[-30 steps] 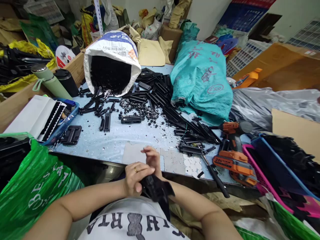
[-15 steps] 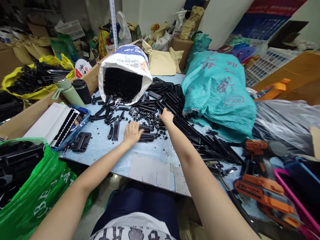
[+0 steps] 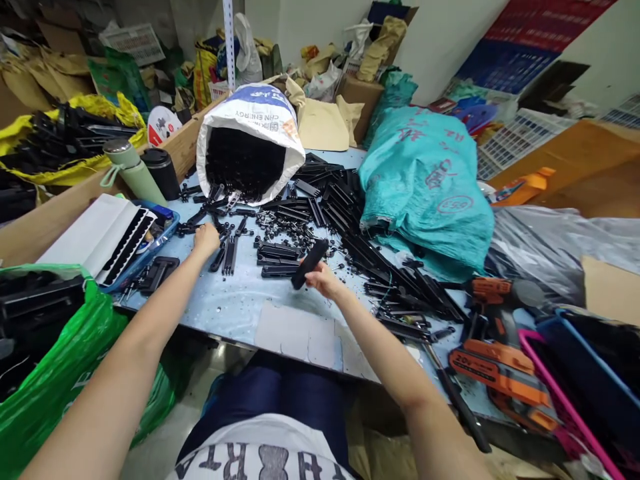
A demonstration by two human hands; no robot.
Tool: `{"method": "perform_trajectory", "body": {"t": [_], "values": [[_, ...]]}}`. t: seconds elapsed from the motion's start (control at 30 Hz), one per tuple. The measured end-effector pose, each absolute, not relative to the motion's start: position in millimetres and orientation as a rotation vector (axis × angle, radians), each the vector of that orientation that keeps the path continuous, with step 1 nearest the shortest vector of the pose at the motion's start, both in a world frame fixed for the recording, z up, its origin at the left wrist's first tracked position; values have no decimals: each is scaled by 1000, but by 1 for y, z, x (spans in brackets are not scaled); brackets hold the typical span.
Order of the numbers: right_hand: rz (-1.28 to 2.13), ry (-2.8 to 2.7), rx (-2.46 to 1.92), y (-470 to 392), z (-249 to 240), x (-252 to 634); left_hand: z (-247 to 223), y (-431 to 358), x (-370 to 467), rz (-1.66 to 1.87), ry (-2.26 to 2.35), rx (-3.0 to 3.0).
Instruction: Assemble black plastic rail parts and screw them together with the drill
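Currently the right hand (image 3: 324, 279) grips a tilted black bar (image 3: 309, 264).

The person wears a white shirt (image 3: 267, 430), which has a plain, curved lower edge. Across the shirt there is a row of big dark letters (image 3: 235, 460), drawn like by hand, and among them one rounded figure (image 3: 274, 459) with dark, sketchy filling. The full word I cannot read. Below the shirt, dark navy clothing (image 3: 270, 387) covers the upper legs. The left hand (image 3: 206, 239), the right hand (image 3: 324, 279) and both forearms (image 3: 137, 343) are bare.
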State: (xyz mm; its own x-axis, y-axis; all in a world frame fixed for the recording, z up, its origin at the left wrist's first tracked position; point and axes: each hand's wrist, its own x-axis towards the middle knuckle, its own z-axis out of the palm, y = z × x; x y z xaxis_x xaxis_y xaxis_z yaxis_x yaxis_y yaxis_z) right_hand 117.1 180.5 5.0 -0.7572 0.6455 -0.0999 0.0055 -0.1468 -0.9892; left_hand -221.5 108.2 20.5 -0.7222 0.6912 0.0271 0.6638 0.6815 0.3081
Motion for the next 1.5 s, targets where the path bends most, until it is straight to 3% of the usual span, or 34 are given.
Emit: {"method": "perform_trajectory", "body": {"t": [0.17,0.27,0.4,0.47,0.57,0.73,0.83,1.1,1.5], "values": [[1866,-1700,-829,120,-19,163,59,58,-185,829,2783,1518],[1448,-1934,-996,112,-22,206,85,23,-146,1100,2431,2011],[639,-2473,-906,107,-14,229,78,4,-78,561,2027,2405],[468,-2694,-760,103,-9,219,55,5,-48,257,1911,2446],[578,-2705,-773,95,-6,198,19,7,-22,330,1828,2335],[1466,-1922,-1028,74,-2,180,6,1,-2,1076,1651,1824],[1738,-1632,-930,65,1,177,16,1,12,1326,1618,1639],[1603,-1720,-847,61,20,187,35,-6,17,1308,1420,1575],[1206,-1903,-746,55,25,192,40,-9,46,1510,1728,1723]]}}
